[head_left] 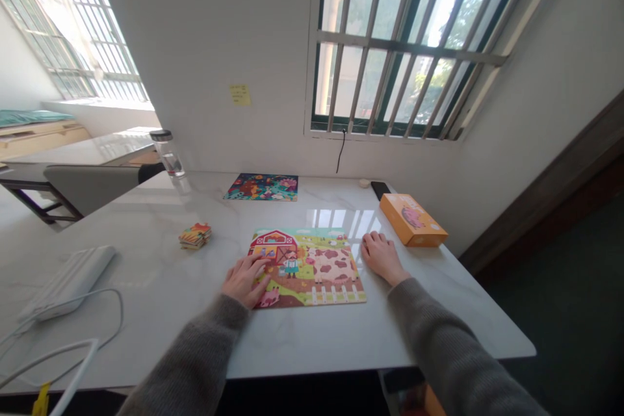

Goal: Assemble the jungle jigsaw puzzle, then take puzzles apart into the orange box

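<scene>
Farm-picture sheet (322, 270) is lying flat on the white table (302, 348), the open left hand (244, 279) apparently steadying its left edge, the right hand (383, 257) resting, released, beside its right edge.

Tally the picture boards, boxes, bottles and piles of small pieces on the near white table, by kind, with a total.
Picture boards: 2 (farm board, dark board)
Boxes: 1 (orange box)
Bottles: 1 (clear bottle)
Piles: 1 (pile of small pieces)
Total: 5
</scene>
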{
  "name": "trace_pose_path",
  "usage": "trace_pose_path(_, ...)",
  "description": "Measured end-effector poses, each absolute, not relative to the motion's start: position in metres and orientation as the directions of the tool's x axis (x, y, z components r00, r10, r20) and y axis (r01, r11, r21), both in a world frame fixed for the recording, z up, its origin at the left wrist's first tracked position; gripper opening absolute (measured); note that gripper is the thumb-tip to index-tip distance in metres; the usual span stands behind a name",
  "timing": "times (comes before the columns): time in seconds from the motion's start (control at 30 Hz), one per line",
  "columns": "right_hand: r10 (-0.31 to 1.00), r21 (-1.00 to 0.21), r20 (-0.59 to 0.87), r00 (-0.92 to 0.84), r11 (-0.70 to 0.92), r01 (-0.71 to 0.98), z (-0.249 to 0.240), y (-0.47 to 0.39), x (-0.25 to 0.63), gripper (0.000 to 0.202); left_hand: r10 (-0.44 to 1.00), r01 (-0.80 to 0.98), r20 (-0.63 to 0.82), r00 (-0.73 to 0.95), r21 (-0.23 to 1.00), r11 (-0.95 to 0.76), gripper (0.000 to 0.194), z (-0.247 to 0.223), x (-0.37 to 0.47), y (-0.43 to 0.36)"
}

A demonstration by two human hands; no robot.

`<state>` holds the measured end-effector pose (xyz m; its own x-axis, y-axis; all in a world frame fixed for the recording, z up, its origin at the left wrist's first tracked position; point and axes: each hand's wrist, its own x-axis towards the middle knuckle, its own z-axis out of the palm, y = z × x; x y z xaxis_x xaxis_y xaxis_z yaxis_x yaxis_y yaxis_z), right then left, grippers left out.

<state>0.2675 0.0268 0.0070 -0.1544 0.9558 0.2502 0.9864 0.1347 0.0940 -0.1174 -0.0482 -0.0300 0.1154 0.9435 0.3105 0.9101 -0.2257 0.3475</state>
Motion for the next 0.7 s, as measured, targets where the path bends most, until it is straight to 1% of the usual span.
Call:
trace_pose_path(0.27,0.9,0.057,0.338,-0.273,0.27,0.961,-0.004,-0.043,0.295,0.016,0.946,0.91,0.3,0.125,0.345,-0.23,0.037,-0.028,-0.116,-0.051)
trace_pose_path(0.4,0.887,0.025,0.373,-0.272,0.284,0.959,-0.009,-0.062,0.302,0.016,0.94,0.911,0.306,0.15,0.326,-0.252,0.035,-0.026,-0.114,-0.052)
trace_pose_path(0.53,0.893,0.017,0.361,-0.268,0.281,0.96,-0.008,-0.062,0.304,0.015,0.932,0.899,0.319,0.169,0.338,-0.279,0.036,-0.027,-0.115,-0.054)
trace_pose_path(0.6,0.878,0.033,0.384,-0.284,0.295,0.955,-0.005,-0.061,0.304,0.015,0.923,0.889,0.336,0.185,0.343,-0.303,0.039,-0.029,-0.121,-0.058)
trace_pose_path(0.7,0.816,0.037,0.469,-0.338,0.364,0.931,0.003,-0.066,0.293,0.021,0.911,0.89,0.367,0.187,0.33,-0.315,0.051,-0.032,-0.139,-0.07)
